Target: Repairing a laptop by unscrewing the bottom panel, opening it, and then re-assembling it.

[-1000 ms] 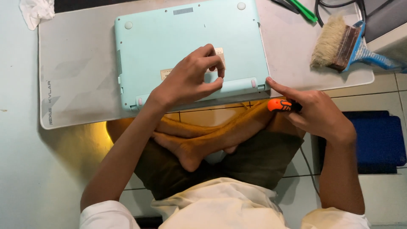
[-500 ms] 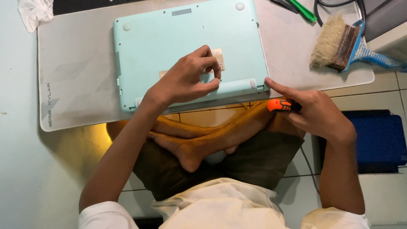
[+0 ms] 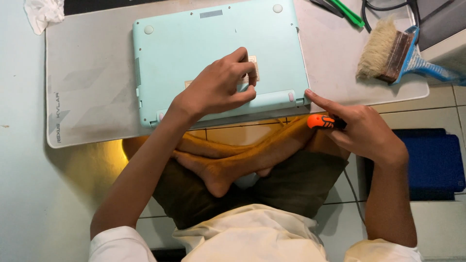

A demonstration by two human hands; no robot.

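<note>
**Two hands on an upturned laptop**

Two bare hands work at a mint-green laptop (image 3: 218, 53), which lies bottom side up on a grey desk mat (image 3: 92, 82) in front of our crossed legs. Our left hand (image 3: 218, 87) rests flat on the laptop's base, fingers curled near a small label. Our right hand (image 3: 364, 131) is closed around an orange-handled tool (image 3: 321, 122), its index finger stretched out to touch the laptop's near right corner. Further right on the mat lies a blue-handled brush (image 3: 393, 53).
</note>
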